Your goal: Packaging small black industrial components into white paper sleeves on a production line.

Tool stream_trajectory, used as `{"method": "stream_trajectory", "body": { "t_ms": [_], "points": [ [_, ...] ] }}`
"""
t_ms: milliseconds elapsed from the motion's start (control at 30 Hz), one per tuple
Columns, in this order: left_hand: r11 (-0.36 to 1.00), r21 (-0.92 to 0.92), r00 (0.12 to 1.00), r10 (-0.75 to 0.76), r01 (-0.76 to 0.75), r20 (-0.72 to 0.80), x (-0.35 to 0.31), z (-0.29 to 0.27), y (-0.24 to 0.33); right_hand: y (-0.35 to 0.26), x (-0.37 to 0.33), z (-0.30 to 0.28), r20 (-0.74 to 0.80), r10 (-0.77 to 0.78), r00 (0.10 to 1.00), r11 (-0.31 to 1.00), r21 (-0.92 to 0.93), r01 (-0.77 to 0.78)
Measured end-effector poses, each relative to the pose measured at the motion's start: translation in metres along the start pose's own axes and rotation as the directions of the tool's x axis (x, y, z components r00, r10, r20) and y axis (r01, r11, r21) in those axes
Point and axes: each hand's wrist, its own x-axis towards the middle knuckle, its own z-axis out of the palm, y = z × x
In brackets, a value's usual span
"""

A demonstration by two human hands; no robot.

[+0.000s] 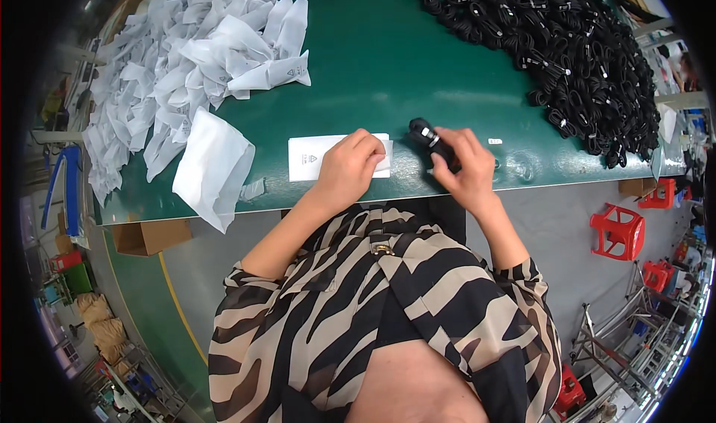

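Note:
My left hand (349, 168) rests on a flat stack of white printed bags (302, 159) near the table's front edge. Its fingers are curled and pinch at the right end of the top bag. In my right hand (470, 168) is a coiled black cable (426, 134), gripped between thumb and fingers just to the right of the stack. The cable bundle carries a small white label and is held slightly above the green table (358, 65).
A large heap of white filled bags (209, 50) covers the table's left side. One white bag (212, 166) hangs over the front edge. Many coiled black cables (567, 58) are piled at the right. A small white tag (494, 141) lies near my right hand. Red stools (619, 231) stand on the floor.

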Motion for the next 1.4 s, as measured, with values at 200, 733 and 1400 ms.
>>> {"method": "stream_trajectory", "body": {
  "t_ms": [200,733,1400],
  "points": [
    [0.911,-0.290,0.956,-0.286,0.292,0.063,0.000,-0.008,0.004,-0.008,-0.006,-0.001,0.104,-0.113,0.988,0.991,-0.064,0.120],
    [0.973,-0.177,0.989,0.145,-0.145,-0.015,0.010,-0.011,0.014,-0.017,-0.008,0.007,0.217,-0.008,0.976,0.956,0.287,-0.056],
    [0.989,-0.107,0.987,-0.118,0.106,-0.109,0.021,-0.043,0.003,0.126,0.027,-0.065,-0.323,0.248,0.913,0.594,-0.693,-0.407]
  ]
}}
